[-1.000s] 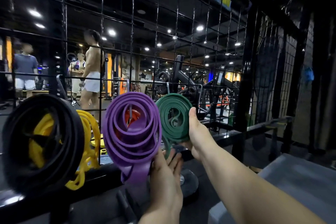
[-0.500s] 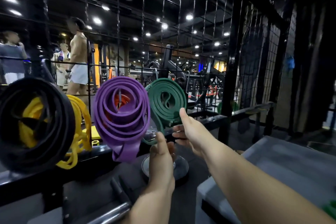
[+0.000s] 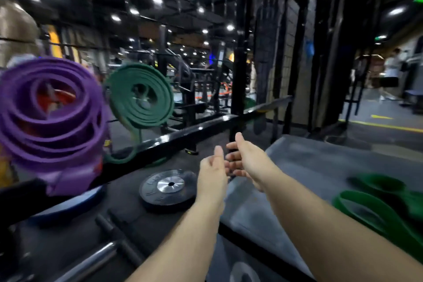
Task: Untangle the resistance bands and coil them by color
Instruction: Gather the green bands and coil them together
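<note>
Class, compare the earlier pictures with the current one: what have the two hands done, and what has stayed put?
The right hand let go of the dark green coil, and the left hand came off the purple coil. Both drew back toward the person, empty and open. The view swung right. Both coils stayed hanging where they were.

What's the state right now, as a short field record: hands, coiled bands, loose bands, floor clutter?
left hand: open, holds nothing
right hand: open, holds nothing, close beside the left
purple coil: up on the black rack, far left
dark green coil: on the rack right of the purple one, tail dangling below
bright green band: loose, uncoiled, lying on the grey pad at right
weight plate: flat on the floor below the coils
</note>
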Tool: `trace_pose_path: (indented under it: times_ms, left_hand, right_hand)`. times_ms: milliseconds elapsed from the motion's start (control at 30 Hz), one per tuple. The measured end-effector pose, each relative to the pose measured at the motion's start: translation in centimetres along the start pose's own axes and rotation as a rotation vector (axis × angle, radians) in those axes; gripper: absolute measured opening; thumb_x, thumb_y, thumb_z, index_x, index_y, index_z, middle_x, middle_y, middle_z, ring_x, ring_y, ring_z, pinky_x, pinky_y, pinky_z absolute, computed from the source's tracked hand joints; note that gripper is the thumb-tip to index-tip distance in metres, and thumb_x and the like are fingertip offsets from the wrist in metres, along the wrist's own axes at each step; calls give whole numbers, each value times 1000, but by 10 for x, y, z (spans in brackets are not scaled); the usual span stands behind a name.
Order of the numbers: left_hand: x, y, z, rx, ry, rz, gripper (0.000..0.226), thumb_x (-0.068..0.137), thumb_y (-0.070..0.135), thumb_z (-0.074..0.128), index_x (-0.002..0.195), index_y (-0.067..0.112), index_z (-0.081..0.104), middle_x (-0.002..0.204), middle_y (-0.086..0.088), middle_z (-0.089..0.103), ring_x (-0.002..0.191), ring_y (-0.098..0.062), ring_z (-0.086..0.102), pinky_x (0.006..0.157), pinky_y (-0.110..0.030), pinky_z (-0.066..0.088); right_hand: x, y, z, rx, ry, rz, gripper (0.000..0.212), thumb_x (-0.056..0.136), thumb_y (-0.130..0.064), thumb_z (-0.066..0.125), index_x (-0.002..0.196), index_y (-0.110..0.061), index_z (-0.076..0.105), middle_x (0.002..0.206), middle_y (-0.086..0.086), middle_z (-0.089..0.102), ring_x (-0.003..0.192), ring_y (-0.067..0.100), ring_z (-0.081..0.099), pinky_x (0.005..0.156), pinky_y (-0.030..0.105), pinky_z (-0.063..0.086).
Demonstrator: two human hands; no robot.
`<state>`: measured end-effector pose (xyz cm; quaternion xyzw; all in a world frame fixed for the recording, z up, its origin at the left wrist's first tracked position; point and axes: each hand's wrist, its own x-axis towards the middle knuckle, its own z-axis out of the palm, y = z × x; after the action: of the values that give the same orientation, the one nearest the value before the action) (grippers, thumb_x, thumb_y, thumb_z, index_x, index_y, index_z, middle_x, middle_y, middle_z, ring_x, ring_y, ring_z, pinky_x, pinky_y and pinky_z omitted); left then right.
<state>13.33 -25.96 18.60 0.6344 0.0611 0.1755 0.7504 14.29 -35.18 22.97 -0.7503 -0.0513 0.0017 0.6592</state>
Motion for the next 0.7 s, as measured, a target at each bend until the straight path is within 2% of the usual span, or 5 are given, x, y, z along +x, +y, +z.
trace_pose_path:
  times_ms: [100, 267, 400, 467, 700]
  left_hand:
    - [-7, -25, 50, 75, -172, -13, 54, 98, 51, 39, 92, 4, 67, 81, -3, 71, 74, -17, 64, 69, -30, 51]
    - [-24, -75, 132, 194, -405, -139, 62, 84, 68, 40, 99, 12, 59, 91, 2, 64, 89, -20, 60, 91, -43, 50]
    - [-42, -116, 193, 289, -605, -157, 45, 85, 62, 50, 90, 17, 53, 95, -4, 61, 97, -29, 59, 86, -36, 47]
    - [-50, -134, 218, 357, -693, -173, 36, 91, 51, 54, 100, 16, 51, 101, -3, 57, 100, -25, 55, 81, -30, 40]
    - [-47, -183, 278, 369, -728, -318, 67, 89, 47, 59, 141, 18, 29, 139, -6, 44, 122, -28, 47, 100, -38, 41]
  right_hand:
    - [-3, 33, -51, -38, 145, 64, 48, 102, -53, 29, 111, -17, 59, 100, 8, 68, 85, 19, 64, 71, 29, 48]
    - [-16, 92, -143, -99, 427, 158, 43, 101, -51, 35, 101, -16, 60, 92, 8, 62, 79, 21, 55, 70, 34, 44]
    - [-46, 129, -212, -474, 718, 242, 35, 98, -41, 51, 108, -9, 63, 107, 10, 68, 99, 30, 61, 84, 35, 44]
    - [-62, 146, -240, -648, 813, 262, 35, 92, -41, 58, 115, -14, 61, 112, 7, 66, 107, 29, 59, 88, 37, 47]
    - [-82, 190, -305, -1156, 690, 548, 73, 84, -59, 60, 145, -29, 34, 145, 0, 41, 136, 26, 36, 108, 45, 32]
